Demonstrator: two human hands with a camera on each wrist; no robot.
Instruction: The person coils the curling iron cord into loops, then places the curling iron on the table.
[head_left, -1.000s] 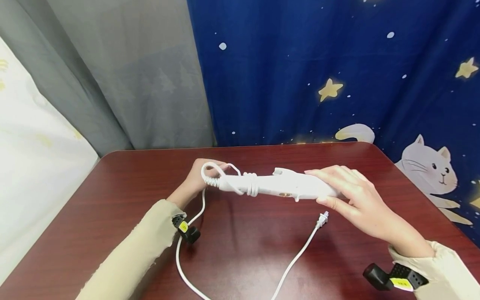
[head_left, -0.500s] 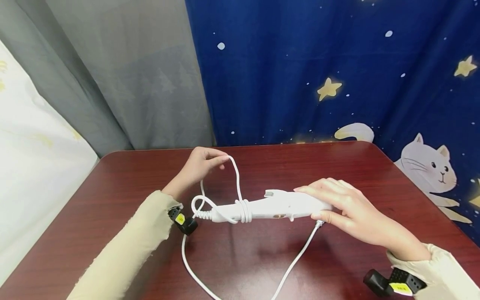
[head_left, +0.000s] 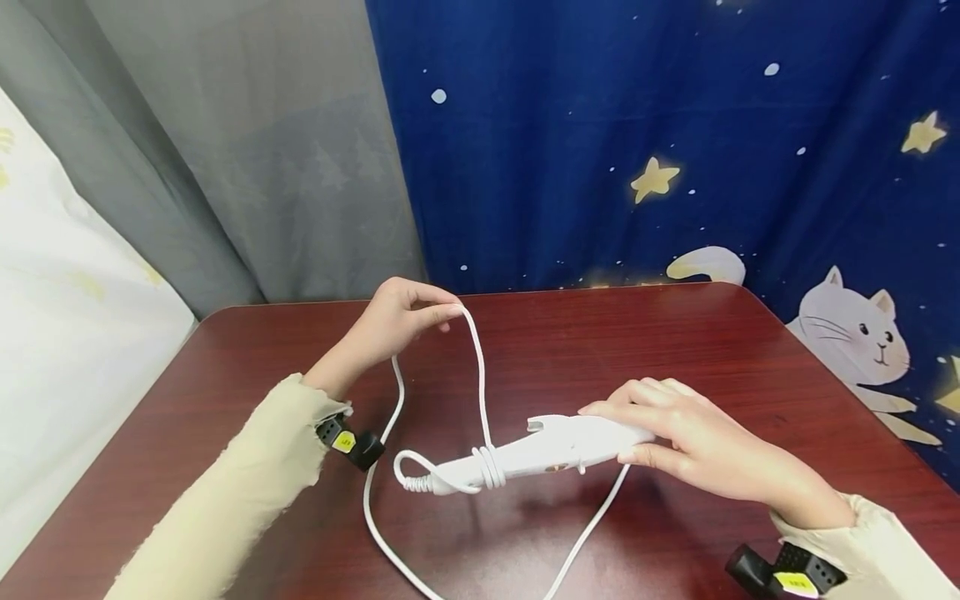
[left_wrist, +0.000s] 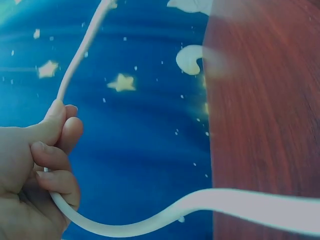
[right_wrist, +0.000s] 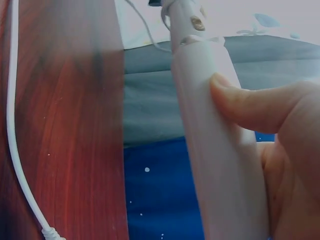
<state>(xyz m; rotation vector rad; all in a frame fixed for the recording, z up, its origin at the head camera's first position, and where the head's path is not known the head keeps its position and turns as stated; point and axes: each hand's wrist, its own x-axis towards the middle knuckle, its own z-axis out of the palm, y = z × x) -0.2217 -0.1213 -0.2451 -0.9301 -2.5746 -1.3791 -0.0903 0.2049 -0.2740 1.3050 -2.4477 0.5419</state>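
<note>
A white hair iron (head_left: 525,457) with a swivel cord end is tilted over the table, its cord end lower left. My right hand (head_left: 690,433) grips its thick end, the thumb laid along the smooth white barrel (right_wrist: 215,125) in the right wrist view. Several turns of white cord (head_left: 490,468) circle the handle. Up and to the left, my left hand (head_left: 393,321) pinches the cord (head_left: 482,375) between thumb and fingertips, a length rising from the wraps to it. Through the curled lower fingers the cord (left_wrist: 120,230) runs on in the left wrist view.
The loose cord (head_left: 390,554) loops down past the near edge of the head view and back up toward the right hand. In the right wrist view the plug's neck (right_wrist: 51,233) lies low on the red-brown table (right_wrist: 75,125). Curtains (head_left: 562,150) hang behind the table.
My left hand has risen and moved back, drawing out a longer length of cord from the wraps. The right hand has lowered the hair iron toward the person and tilted its cord end down.
</note>
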